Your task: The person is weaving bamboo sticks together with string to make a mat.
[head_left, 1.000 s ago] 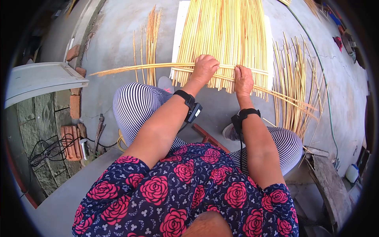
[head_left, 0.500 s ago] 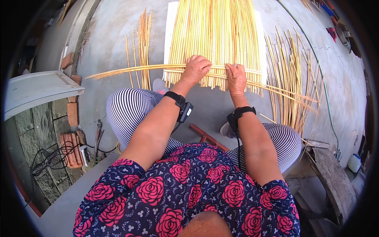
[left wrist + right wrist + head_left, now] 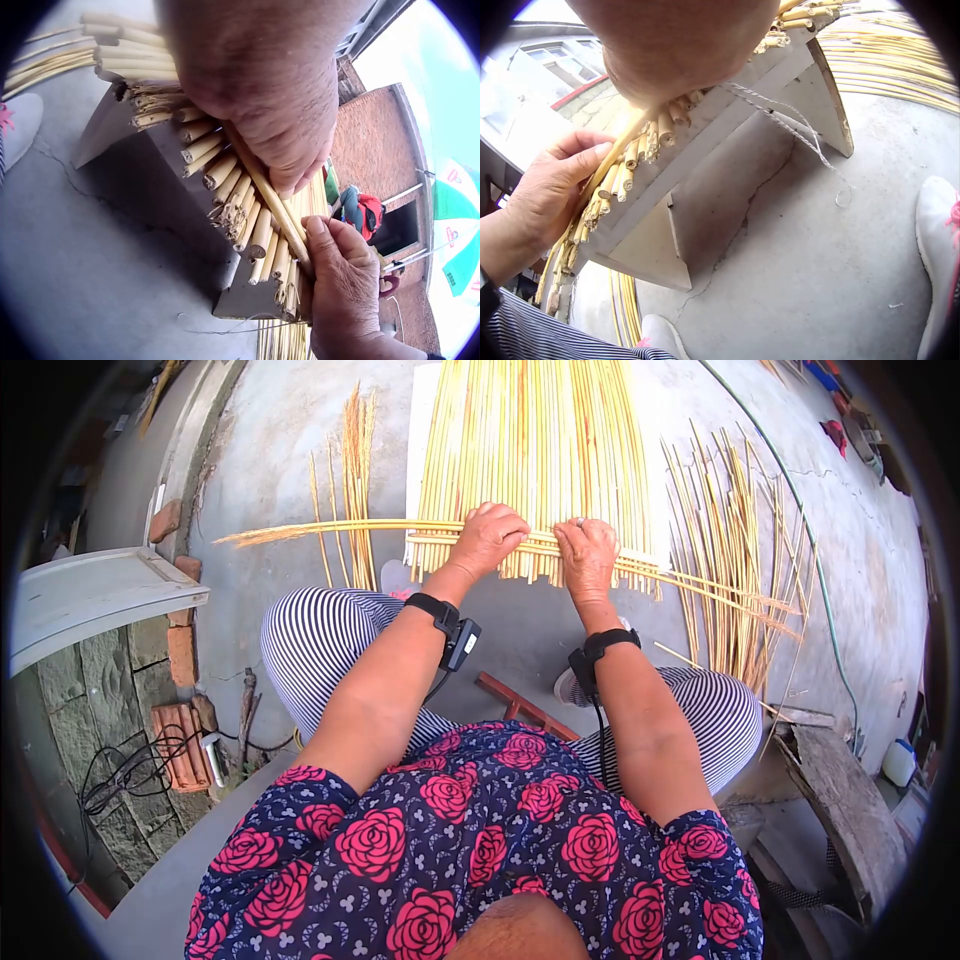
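Note:
Pale reed stalks [image 3: 530, 450] lie side by side on a white board, their cut ends [image 3: 225, 180] jutting past its near edge. Several long stalks [image 3: 400, 524] run crosswise over them near those ends, with feathery tips out to both sides. My left hand [image 3: 488, 538] grips the crosswise stalks left of the middle, knuckles up. A short way to the right, my right hand [image 3: 588, 550] holds the same stalks, its thumb along them in the left wrist view. Palms and some fingertips are hidden behind the hands.
Loose stalks lie on the concrete floor at the right [image 3: 735, 550] and left [image 3: 357, 480]. White twisted cord [image 3: 810, 141] hangs under the board's edge. A red metal bar [image 3: 525, 705] is between the feet. A green hose [image 3: 825, 590] runs along the right.
The head view has shifted slightly, so the board and both hands sit further left. Right of the right hand, the crosswise stalks have come closer together. Both hands keep their hold.

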### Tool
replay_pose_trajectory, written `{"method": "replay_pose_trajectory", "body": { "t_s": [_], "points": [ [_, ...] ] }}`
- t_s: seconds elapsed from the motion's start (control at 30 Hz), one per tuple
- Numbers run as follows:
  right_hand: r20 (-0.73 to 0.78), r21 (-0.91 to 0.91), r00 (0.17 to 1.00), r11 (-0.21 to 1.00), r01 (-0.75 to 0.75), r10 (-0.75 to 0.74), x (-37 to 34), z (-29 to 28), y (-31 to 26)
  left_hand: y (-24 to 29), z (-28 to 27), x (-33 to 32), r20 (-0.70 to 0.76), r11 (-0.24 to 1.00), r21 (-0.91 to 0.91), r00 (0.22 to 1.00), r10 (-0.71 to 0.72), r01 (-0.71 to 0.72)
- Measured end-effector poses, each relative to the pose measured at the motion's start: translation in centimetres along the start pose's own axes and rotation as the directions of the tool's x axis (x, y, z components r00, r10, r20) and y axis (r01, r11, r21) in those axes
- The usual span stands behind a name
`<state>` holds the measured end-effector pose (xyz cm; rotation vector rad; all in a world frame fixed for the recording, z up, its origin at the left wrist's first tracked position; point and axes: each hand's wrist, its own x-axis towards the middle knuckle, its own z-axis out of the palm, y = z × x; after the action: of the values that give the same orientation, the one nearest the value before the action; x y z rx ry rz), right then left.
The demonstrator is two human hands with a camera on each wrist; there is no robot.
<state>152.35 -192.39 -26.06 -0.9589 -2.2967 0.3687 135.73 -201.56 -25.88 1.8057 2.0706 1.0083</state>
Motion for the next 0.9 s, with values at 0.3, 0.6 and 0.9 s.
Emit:
{"method": "replay_pose_trajectory", "body": {
  "t_s": [0.3,0.6,0.9],
  "points": [
    [0.05,-0.021,0.998,0.999,-0.035,0.036,-0.2,0.7,0.4,-0.1,0.1,-0.1,-0.023,1.0,0.003,0.999,0.025,-0.025],
    [0.08,-0.014,0.996,0.999,0.037,-0.035,0.1,0.9,1.1,0.1,0.5,-0.4,-0.033,1.0,-0.007,0.999,-0.012,0.012],
    [0.093,-0.012,0.993,0.997,0.072,-0.071,-0.1,1.4,1.9,0.1,0.8,-0.4,-0.052,0.999,0.019,0.998,-0.027,0.028]
  ]
}}
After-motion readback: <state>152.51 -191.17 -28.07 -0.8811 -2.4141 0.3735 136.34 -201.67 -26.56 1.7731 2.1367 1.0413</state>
